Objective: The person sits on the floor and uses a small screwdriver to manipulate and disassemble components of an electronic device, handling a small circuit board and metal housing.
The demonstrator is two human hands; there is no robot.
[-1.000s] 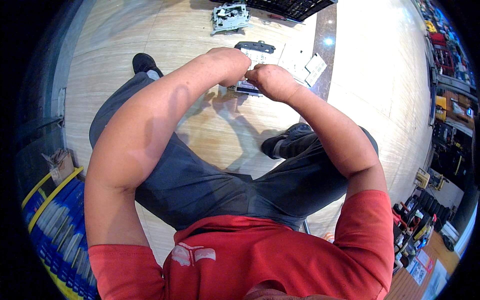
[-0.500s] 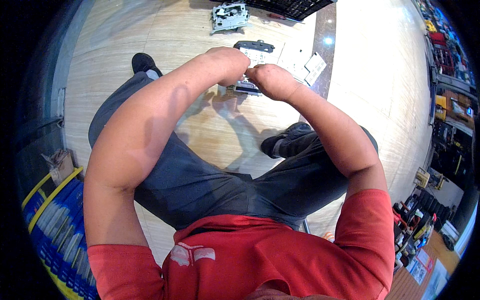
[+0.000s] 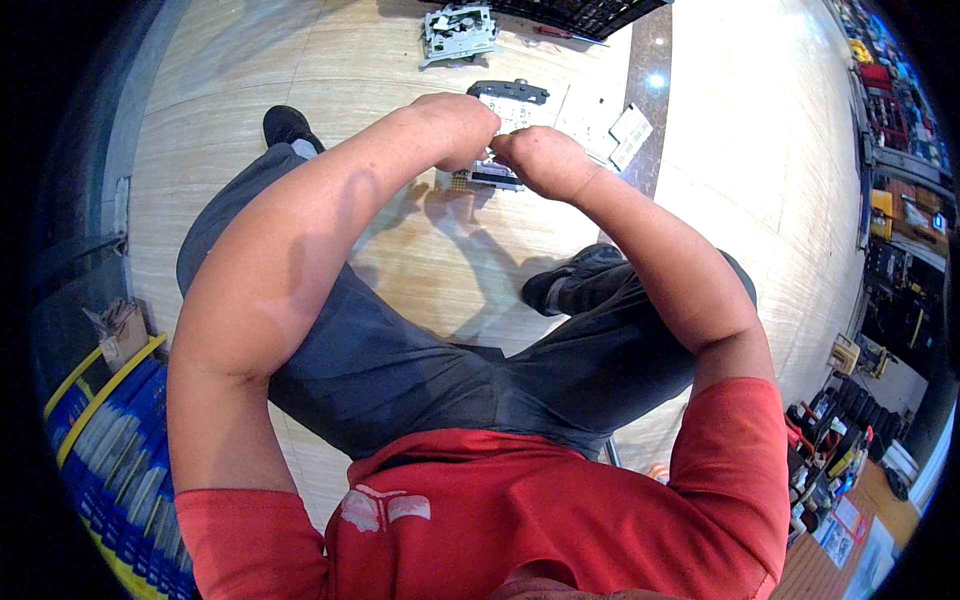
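A small opened electronic unit with a black front strip and pale metal insides lies on the floor between my feet. Over its middle my left hand is curled closed, knuckles up. Close against it, my right hand is bent with fingers drawn together at the unit. The fingertips meet there, and whatever they pinch is hidden. Right of the hands lies a pale slotted metal plate. Farther off sits a metal-framed mechanism.
A black plastic crate stands at the far edge, with a red-handled tool beside it. My shoes flank the work. Blue items in a yellow rack are at left; shelves of tools line the right.
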